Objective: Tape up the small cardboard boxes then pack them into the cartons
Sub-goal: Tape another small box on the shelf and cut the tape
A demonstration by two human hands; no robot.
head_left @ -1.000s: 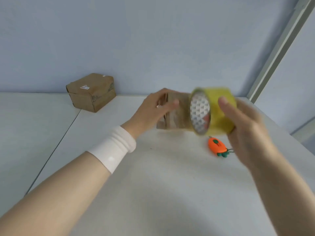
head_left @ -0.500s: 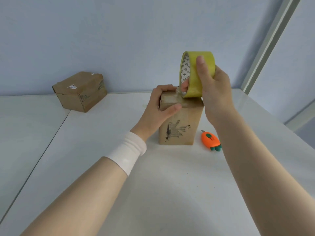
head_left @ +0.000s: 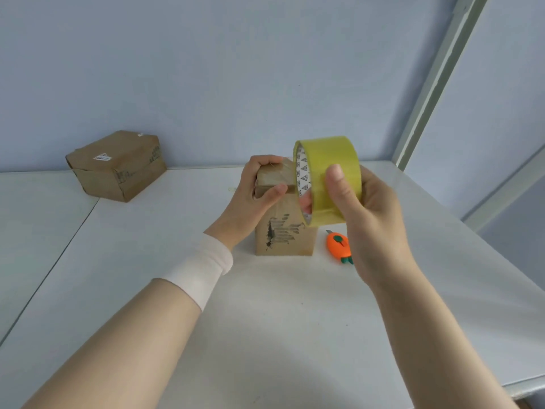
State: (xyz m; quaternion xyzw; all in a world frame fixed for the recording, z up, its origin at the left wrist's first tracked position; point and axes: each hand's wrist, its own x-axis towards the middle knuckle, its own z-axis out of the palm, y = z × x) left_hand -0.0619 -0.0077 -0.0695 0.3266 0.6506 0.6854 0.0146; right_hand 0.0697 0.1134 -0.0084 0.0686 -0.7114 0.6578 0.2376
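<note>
- At frame centre, a small brown cardboard box (head_left: 284, 237) stands upright on the white desk (head_left: 265, 320).
- The grip of the left hand (head_left: 250, 199) curls round the box's top.
- The grip of the right hand (head_left: 371, 219) holds a yellow roll of tape (head_left: 324, 154) beside that top.

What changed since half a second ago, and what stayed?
The right hand drew the yellow tape roll off the top of the upright brown cardboard box, down towards the person. The left hand keeps gripping its top; the orange carrot-shaped cutter lies unmoved.
</note>
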